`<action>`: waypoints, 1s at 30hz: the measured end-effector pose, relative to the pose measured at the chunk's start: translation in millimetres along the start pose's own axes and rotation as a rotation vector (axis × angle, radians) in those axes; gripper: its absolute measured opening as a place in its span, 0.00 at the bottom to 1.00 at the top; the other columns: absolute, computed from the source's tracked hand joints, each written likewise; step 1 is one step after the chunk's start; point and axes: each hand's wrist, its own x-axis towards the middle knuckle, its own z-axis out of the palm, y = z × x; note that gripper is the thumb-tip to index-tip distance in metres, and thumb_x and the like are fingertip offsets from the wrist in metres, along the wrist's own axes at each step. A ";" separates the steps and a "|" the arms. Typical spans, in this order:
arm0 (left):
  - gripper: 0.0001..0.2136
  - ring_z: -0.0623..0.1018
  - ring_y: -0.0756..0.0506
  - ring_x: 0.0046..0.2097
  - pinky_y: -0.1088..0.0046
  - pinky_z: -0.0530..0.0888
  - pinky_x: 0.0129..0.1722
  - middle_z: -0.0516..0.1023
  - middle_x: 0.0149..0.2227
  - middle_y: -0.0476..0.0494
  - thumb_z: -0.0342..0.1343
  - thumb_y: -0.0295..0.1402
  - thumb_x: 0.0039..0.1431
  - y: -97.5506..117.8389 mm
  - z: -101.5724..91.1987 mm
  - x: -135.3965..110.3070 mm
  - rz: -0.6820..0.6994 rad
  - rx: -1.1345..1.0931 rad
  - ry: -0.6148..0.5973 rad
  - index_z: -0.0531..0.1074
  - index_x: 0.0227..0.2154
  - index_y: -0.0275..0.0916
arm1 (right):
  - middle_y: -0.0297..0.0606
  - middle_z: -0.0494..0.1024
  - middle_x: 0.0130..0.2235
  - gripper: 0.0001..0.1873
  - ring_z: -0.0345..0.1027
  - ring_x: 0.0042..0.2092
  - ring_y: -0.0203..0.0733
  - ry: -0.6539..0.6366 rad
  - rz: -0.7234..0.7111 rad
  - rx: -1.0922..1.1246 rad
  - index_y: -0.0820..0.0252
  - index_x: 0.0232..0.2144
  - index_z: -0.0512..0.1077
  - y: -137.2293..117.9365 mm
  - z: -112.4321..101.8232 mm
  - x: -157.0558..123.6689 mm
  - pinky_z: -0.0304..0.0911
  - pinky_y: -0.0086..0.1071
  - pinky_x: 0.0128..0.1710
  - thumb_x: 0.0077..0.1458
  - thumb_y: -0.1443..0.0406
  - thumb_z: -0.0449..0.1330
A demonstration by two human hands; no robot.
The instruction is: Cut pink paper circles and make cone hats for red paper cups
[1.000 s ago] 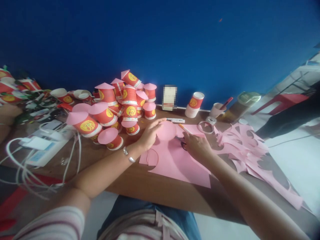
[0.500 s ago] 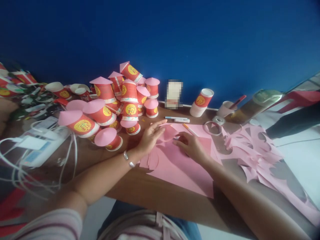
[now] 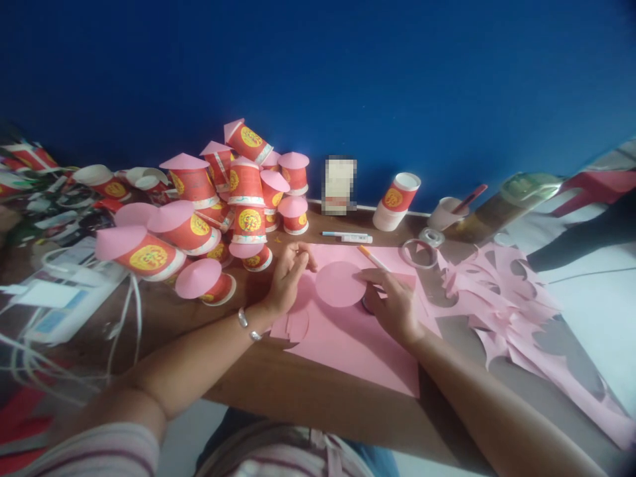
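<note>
A pink paper circle (image 3: 340, 284) lies between my hands on a larger pink paper sheet (image 3: 358, 351). My left hand (image 3: 289, 278) is just left of the circle, loosely curved, with nothing seen in its fingers. At the circle's right edge my right hand (image 3: 395, 298) reaches in with its index finger, the other fingers curled. A small dark thing shows under that hand, too hidden to name. More pink pieces (image 3: 298, 326) lie by my left wrist. Just beyond my right hand is a white marker with an orange end (image 3: 372, 257).
Left stands a pile of red paper cups with pink cone tops (image 3: 248, 224). A power strip (image 3: 84, 298) with white cables is nearer. Behind are a pen (image 3: 348, 237), stacked cups (image 3: 396, 202), a tape roll (image 3: 419, 254) and a bottle (image 3: 501, 205). Pink offcuts (image 3: 507, 311) cover the right side.
The pink circle was raised and tilted in my left hand; now it lies flat, let go. My left hand has drawn back left, and my right hand has moved slightly right.
</note>
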 end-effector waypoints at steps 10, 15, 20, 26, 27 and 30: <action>0.24 0.67 0.51 0.26 0.72 0.64 0.27 0.66 0.24 0.50 0.55 0.53 0.67 -6.9 -6.2 0.6 -0.072 0.021 -0.150 0.65 0.23 0.39 | 0.38 0.86 0.42 0.15 0.83 0.45 0.43 0.017 -0.139 -0.072 0.55 0.43 0.78 -4.7 2.2 -3.0 0.79 0.33 0.43 0.64 0.74 0.54; 0.24 0.74 0.48 0.41 0.73 0.71 0.40 0.75 0.43 0.44 0.66 0.53 0.56 -5.9 -3.8 2.5 -0.159 -0.102 -0.239 0.74 0.45 0.38 | 0.38 0.87 0.41 0.12 0.83 0.44 0.42 0.013 -0.142 -0.082 0.55 0.43 0.78 -5.7 3.6 -2.6 0.78 0.32 0.45 0.65 0.72 0.56; 0.19 0.72 0.50 0.34 0.74 0.69 0.35 0.73 0.31 0.49 0.71 0.46 0.52 -5.1 -3.8 -0.3 -0.382 -0.058 -0.349 0.73 0.33 0.36 | 0.42 0.86 0.43 0.13 0.82 0.46 0.45 -0.049 -0.081 -0.082 0.54 0.45 0.79 -1.8 9.9 -6.0 0.78 0.37 0.46 0.67 0.69 0.54; 0.20 0.64 0.54 0.26 0.77 0.61 0.26 0.65 0.24 0.55 0.69 0.48 0.53 -0.6 -1.0 -0.9 -0.352 0.009 -0.211 0.67 0.27 0.37 | 0.46 0.85 0.46 0.17 0.81 0.39 0.43 -0.136 0.056 0.065 0.58 0.54 0.74 -0.1 12.4 -6.7 0.77 0.37 0.40 0.69 0.57 0.56; 0.20 0.64 0.53 0.27 0.77 0.62 0.26 0.66 0.25 0.54 0.69 0.48 0.53 2.4 0.3 -1.2 -0.319 0.045 -0.217 0.68 0.28 0.37 | 0.46 0.85 0.44 0.19 0.80 0.37 0.43 -0.153 0.080 0.082 0.59 0.52 0.74 -0.9 12.4 -6.4 0.76 0.36 0.38 0.68 0.53 0.57; 0.19 0.66 0.52 0.30 0.75 0.66 0.32 0.68 0.27 0.52 0.68 0.48 0.54 10.4 3.5 -2.1 -0.182 0.167 -0.234 0.71 0.27 0.37 | 0.41 0.83 0.32 0.21 0.74 0.29 0.40 -0.204 0.174 0.100 0.59 0.40 0.78 -4.8 13.4 -5.9 0.70 0.33 0.32 0.65 0.48 0.59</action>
